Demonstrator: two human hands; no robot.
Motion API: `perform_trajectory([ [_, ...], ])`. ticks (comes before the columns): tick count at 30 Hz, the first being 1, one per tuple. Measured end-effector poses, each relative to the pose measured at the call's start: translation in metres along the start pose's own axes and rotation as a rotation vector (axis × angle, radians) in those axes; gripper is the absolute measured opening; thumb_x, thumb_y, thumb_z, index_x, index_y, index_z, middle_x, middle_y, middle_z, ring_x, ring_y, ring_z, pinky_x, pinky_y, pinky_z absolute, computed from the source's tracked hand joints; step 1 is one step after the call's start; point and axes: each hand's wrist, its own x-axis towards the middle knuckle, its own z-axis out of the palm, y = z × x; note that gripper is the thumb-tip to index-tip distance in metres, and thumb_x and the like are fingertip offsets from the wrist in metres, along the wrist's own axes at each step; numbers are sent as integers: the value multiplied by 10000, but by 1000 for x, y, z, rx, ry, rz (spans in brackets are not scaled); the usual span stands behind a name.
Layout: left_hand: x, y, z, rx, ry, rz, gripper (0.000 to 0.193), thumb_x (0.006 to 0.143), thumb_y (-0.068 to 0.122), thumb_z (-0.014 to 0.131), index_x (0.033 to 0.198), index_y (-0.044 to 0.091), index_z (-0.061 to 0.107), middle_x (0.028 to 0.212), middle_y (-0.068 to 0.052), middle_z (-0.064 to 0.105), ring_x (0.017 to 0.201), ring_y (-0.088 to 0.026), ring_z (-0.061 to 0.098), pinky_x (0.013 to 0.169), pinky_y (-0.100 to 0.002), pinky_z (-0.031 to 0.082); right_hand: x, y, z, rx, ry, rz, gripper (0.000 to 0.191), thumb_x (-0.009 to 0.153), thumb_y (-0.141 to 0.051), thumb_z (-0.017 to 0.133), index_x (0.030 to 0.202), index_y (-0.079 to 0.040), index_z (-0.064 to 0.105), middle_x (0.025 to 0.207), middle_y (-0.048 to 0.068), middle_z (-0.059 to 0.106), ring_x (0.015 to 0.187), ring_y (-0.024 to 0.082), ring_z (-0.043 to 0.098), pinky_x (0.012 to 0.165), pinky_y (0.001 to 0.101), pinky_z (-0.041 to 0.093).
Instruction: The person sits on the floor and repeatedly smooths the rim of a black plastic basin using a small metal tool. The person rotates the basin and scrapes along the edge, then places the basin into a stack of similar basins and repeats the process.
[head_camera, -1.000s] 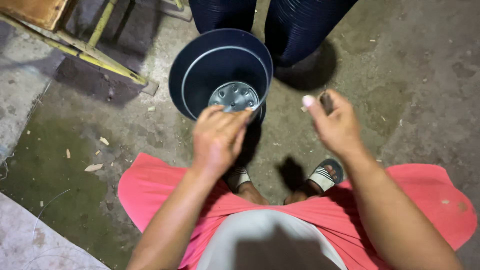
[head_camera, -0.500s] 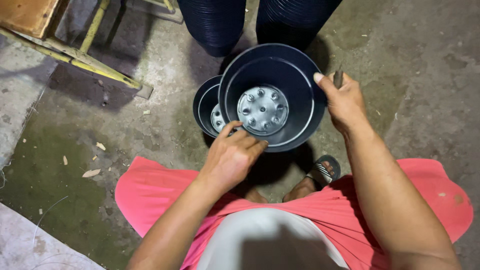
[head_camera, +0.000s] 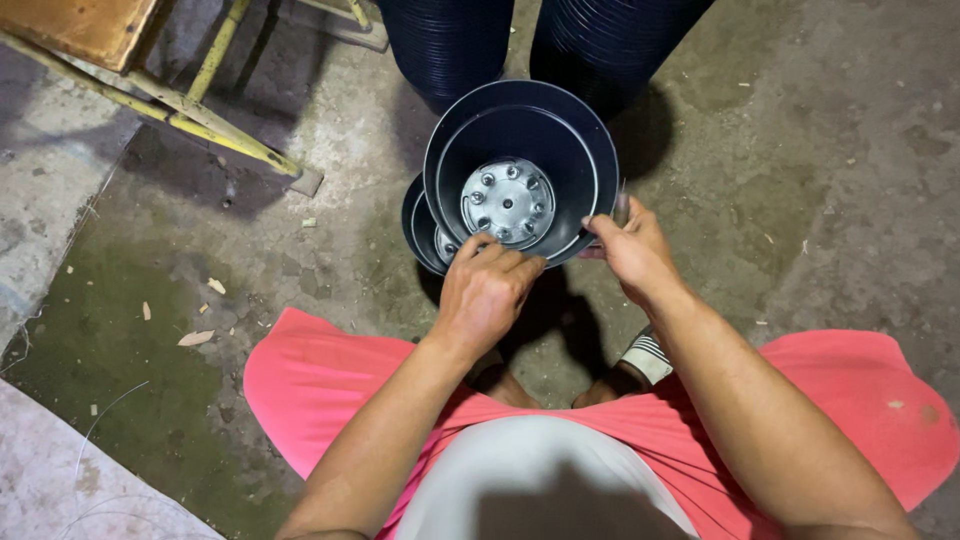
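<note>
A dark plastic pot (head_camera: 590, 150) with a grey perforated bottom is tilted toward me, lifted partly out of a second dark pot (head_camera: 418, 225) that shows behind its lower left side. My left hand (head_camera: 488, 292) grips the raised pot's near rim with curled fingers. My right hand (head_camera: 632, 250) pinches the same rim at its lower right. I cannot tell whether the right hand also holds a small object.
Two tall stacks of dark pots (head_camera: 450, 45) stand on the concrete floor just beyond the held one. A yellow metal frame (head_camera: 215, 125) with a wooden top lies at the upper left. My pink skirt (head_camera: 320, 385) and a sandalled foot (head_camera: 645, 355) are below.
The top pot has come up out of the one beneath and tilted toward me. My right hand slid from its right rim down to the near right edge; my left hand stayed at the near rim.
</note>
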Motion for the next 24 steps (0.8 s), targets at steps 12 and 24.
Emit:
perform_trajectory([
  [12,-2,-5,-5,-52,-43,-3,148,879,142,754,1007,74,786,920,-57,746,881,-233,678,1007,-428,454,4,-2,-2,-39,10,22,295,922,-86,610,1207,-10,593,1016,102,740,827,208,725,710,373,646],
  [24,-8,-13,-14,-104,-88,1,194,871,125,755,1054,71,790,936,-69,740,928,-252,683,994,-419,461,2,-10,7,-87,20,47,265,938,-110,617,1185,-16,619,974,88,732,802,196,712,693,371,621],
])
